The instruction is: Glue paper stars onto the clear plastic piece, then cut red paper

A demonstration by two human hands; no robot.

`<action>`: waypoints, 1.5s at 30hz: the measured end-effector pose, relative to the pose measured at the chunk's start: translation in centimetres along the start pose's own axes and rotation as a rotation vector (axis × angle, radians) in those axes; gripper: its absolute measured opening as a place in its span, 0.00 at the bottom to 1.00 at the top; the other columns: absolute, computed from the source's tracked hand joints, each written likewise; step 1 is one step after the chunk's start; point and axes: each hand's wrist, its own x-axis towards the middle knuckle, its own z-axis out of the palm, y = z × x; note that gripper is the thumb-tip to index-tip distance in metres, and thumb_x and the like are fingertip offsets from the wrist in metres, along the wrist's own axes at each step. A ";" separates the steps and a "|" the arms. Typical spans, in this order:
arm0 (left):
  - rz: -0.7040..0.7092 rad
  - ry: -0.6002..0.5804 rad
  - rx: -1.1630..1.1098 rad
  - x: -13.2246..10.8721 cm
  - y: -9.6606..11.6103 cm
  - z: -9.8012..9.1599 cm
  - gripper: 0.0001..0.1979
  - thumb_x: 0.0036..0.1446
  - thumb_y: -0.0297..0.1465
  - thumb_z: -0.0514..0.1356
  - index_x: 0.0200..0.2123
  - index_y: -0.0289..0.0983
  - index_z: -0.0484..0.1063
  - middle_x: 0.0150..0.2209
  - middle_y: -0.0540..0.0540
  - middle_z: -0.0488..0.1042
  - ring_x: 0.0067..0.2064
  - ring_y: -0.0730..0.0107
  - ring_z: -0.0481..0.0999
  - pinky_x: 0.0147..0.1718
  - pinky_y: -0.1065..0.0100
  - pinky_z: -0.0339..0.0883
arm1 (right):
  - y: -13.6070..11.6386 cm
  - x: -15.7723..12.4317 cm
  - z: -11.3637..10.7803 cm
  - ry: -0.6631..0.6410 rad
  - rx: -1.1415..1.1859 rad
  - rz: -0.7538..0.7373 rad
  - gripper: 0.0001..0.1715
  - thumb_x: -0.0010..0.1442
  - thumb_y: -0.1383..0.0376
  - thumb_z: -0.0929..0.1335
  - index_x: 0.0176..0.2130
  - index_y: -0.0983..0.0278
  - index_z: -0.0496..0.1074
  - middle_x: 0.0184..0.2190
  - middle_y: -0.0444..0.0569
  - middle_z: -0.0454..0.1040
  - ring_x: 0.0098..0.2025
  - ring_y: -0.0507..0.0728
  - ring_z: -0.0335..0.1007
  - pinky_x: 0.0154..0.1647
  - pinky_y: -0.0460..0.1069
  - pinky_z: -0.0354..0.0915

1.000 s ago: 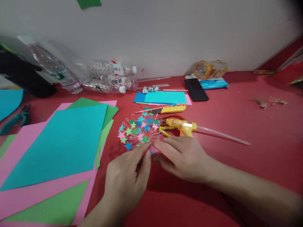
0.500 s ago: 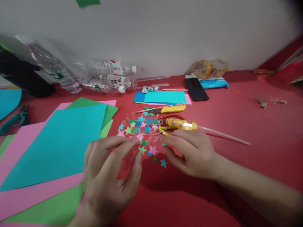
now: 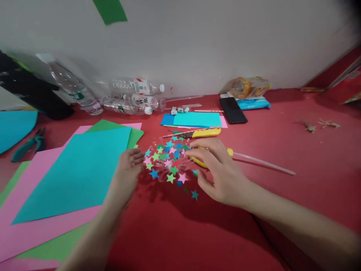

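A cluster of small paper stars [image 3: 169,160] in blue, green, pink and other colours sits on curled clear plastic strips in the middle. My left hand [image 3: 127,173] is at its left edge, fingers loosely bent and apart from the thumb, which is hidden; I see nothing held. On the other side, my right hand [image 3: 221,171] has its thumb and fingers spread around the right edge of the cluster, with nothing visible between them. Behind those fingers, a yellow-handled tool [image 3: 199,162] is partly covered. A loose blue star [image 3: 194,194] lies nearer to me.
Coloured paper sheets [image 3: 76,173] cover the left side, with teal-handled pliers [image 3: 29,145] beyond. Behind the stars lie a yellow cutter [image 3: 205,132], paper strips [image 3: 197,119] and a phone [image 3: 233,110]. Plastic bottles [image 3: 124,105] line the wall. A clear stick [image 3: 265,163] extends right.
My left hand has moved back and left from the front of the stars to their left edge, out of its near-pinch. My right fingers have risen and spread. The view has tilted up slightly.
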 end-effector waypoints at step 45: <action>0.409 0.112 0.165 -5.1 4.8 0.8 0.05 0.53 0.31 0.66 0.31 0.40 0.71 0.25 0.55 0.71 0.23 0.77 0.68 0.21 0.72 0.61 | 1.1 0.7 -2.2 -0.422 -0.250 0.160 0.06 0.59 0.73 0.66 0.33 0.66 0.73 0.34 0.50 0.75 0.37 0.56 0.69 0.35 0.49 0.60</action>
